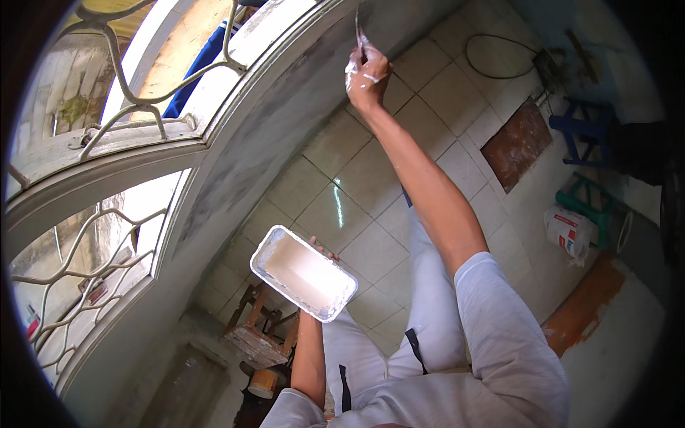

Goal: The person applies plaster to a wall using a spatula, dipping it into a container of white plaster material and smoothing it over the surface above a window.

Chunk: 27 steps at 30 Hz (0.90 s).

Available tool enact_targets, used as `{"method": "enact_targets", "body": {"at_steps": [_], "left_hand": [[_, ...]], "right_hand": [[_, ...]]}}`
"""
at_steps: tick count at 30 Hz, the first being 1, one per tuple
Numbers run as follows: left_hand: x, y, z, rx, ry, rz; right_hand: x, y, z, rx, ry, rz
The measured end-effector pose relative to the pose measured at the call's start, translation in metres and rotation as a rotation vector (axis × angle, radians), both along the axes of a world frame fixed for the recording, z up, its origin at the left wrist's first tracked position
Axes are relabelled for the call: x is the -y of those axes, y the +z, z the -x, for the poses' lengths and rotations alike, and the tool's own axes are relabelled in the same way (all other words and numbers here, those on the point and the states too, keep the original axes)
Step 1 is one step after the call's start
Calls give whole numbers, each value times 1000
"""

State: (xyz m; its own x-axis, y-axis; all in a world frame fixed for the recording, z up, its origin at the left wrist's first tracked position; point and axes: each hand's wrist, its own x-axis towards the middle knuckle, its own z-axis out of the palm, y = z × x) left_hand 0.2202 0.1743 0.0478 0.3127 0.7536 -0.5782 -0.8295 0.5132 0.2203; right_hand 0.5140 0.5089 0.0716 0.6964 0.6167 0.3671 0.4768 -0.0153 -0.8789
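My left hand [325, 248] holds a white rectangular tub [270, 251] from beneath, with only its fingertips showing past the far rim. White paste [303, 274] lies inside, and smears of it coat the rim. My right arm reaches up and forward; its hand [369, 77] is closed around a thin flat tool [359, 27] that looks like a putty knife seen edge-on. White paste is smeared over that hand's fingers and knuckles. The blade is beside the grey, patchy wall [239, 160] below the window frame; whether it touches the wall I cannot tell.
A window with curved metal bars [118, 60] runs along the left. Beneath my left arm stands a worn wooden stool [260, 339], near a paint-stained can [262, 383]. On the tiled floor at right are a blue stool [581, 125], a green stool [596, 203] and a white bag [569, 232].
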Motion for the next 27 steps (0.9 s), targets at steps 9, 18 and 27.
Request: {"method": "enact_targets", "body": {"at_steps": [9, 18, 27], "left_hand": [[7, 12, 21, -24, 29, 129], [19, 21, 45, -7, 73, 72], [49, 15, 95, -14, 78, 72]], "right_hand": [[122, -21, 151, -178, 564, 110], [47, 15, 62, -197, 39, 185], [127, -12, 226, -75, 555, 125]]}}
